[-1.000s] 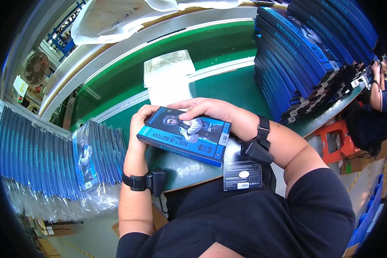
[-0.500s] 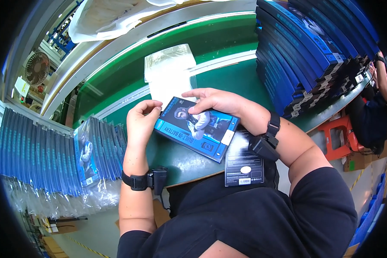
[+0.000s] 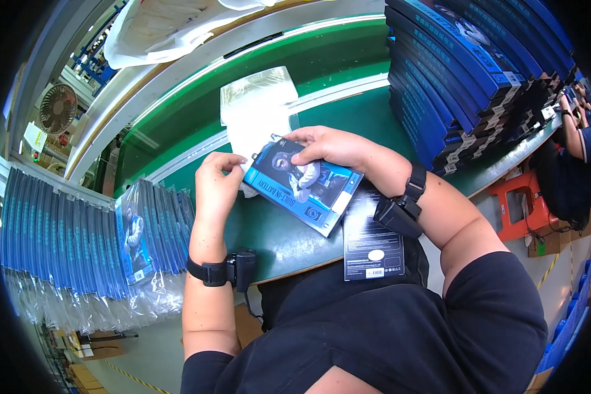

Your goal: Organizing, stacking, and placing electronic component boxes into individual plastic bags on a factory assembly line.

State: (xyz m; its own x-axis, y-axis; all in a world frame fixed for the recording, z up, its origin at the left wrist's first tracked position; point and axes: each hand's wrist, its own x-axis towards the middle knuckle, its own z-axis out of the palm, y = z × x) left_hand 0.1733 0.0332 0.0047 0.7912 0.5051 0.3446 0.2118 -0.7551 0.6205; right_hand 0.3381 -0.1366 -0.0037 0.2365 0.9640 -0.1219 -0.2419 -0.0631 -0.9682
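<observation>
My right hand grips the far right side of a flat blue and black box, its thumb on the printed front. The box lies tilted above the green bench, its printed picture facing up. At the box's left corner, my left hand is pinched closed. A scrap of whitish film shows by its fingertips; what they hold is too small to make out. A second box, black with a white oval label, lies below my right wrist at the bench's near edge, partly hidden by the wrist device.
A pile of clear plastic bags lies beyond my hands. Tall stacks of blue boxes stand at the right. At the left, a row of bagged boxes stands upright. An orange stool and another person are at far right.
The box has turned slightly and its near end has shifted left. My right hand has moved up and left along it. Whitish film now shows beside my left fingertips.
</observation>
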